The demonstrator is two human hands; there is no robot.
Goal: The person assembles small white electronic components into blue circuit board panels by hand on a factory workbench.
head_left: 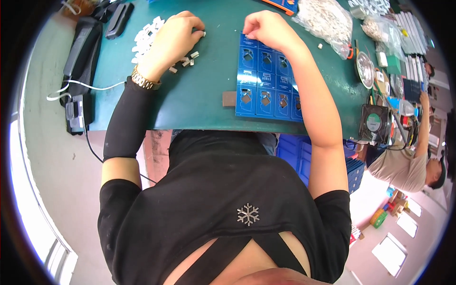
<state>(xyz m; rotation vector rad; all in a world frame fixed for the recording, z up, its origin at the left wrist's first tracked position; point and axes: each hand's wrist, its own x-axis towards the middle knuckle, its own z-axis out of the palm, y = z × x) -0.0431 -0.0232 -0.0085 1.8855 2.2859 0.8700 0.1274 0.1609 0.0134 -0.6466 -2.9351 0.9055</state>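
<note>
A blue circuit board panel (256, 81) with rows of dark cut-outs lies on the green table. At its far left corner is my right hand (271, 29), thumb and fingers pinched together; whatever is between them is hidden. My left hand (176, 39) is to the left of the panel, with a small white connector (204, 34) showing at its closed fingertips. Beside and partly behind this hand spreads a pile of white connectors (142, 42). Several loose connectors (185, 61) lie just to the right of my left wrist.
A brown flat piece (229, 99) sticks out from under the panel's left edge. Far right are a clear bag of small pale parts (327, 23), a metal bowl (365, 69) and a black fan (374, 121). A white cable (102, 87) crosses the left edge. Another person (403, 166) works at right.
</note>
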